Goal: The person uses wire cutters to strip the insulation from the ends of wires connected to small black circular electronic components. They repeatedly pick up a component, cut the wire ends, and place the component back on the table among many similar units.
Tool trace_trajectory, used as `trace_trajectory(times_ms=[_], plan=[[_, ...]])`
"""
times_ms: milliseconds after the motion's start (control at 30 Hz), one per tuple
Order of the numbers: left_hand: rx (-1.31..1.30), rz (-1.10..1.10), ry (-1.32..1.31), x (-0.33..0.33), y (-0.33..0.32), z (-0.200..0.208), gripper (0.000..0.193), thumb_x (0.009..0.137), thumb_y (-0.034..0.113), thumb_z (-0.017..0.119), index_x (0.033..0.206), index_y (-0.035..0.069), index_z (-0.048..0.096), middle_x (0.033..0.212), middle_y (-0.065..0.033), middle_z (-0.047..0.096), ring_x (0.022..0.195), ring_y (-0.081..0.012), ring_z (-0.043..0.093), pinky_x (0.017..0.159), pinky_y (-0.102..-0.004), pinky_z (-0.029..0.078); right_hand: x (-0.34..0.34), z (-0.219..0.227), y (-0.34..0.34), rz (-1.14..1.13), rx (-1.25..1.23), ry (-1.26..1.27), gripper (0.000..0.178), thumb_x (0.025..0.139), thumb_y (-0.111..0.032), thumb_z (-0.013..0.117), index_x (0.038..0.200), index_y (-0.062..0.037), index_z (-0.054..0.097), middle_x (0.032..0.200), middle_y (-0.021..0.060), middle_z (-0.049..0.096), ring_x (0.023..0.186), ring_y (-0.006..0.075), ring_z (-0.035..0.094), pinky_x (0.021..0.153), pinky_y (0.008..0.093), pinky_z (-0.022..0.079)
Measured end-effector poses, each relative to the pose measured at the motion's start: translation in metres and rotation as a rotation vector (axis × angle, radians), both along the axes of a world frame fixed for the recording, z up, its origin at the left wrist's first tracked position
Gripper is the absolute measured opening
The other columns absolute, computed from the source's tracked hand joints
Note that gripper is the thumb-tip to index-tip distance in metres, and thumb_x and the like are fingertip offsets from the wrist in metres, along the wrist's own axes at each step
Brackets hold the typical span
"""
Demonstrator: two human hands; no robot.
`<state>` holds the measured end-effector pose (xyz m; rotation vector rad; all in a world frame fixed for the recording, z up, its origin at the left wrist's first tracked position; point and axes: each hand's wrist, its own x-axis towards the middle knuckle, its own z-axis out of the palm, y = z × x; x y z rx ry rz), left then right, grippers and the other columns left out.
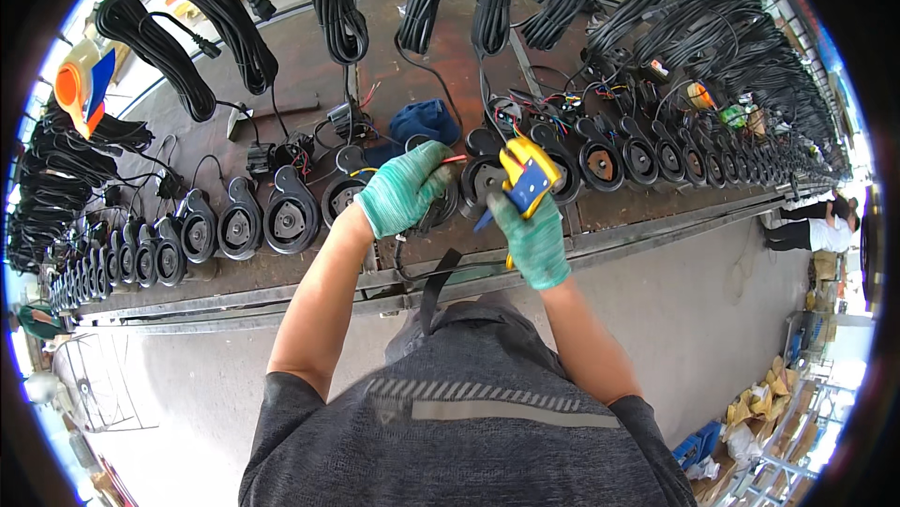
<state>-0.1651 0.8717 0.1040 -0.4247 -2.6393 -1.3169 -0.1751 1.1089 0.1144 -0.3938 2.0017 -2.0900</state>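
Red wire [455, 159] over the bench [309, 85], pinched in left hand's [408, 190] grip; right hand's [532, 240] grip wrapped round yellow-and-blue wire stripper [530, 188], near it; wire end too small to judge progress; loose coloured wires [572, 99] beyond look unjoined

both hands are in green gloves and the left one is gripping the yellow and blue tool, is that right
Not quite: the head view shows the yellow and blue tool in the right hand. Both hands are in green gloves, as you say.
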Motion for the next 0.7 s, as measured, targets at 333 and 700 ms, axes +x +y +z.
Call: trace_trajectory(times_ms=[333,700], plan=[[-0.069,0.078,0.058,0.000,0.040,0.011,0.019,0.096,0.015,0.064,0.111,0.003,0.063,0.094,-0.0217,0.068,0.089,-0.0452,0.066,0.075,-0.0495,0.053,-0.057,-0.009,-0.006,0.158,0.162,0.086,0.053,0.092,-0.009,0.075,0.141,-0.0025,0.057,0.121,0.0101,0.070,0.105,0.0162,0.067,0.094,0.0314,0.053],[0.078,0.276,0.107,-0.001,0.040,-0.012,0.018,0.099,0.009,0.064,0.114,0.001,0.064,0.098,-0.0208,0.069,0.088,-0.0402,0.067,0.079,-0.0404,0.055,-0.065,-0.018,0.002,0.113,0.008,-0.101,0.039,0.095,-0.016,0.071,0.130,-0.0022,0.061,0.105,0.0059,0.071,0.095,0.0169,0.068,0.084,0.0312,0.054]])
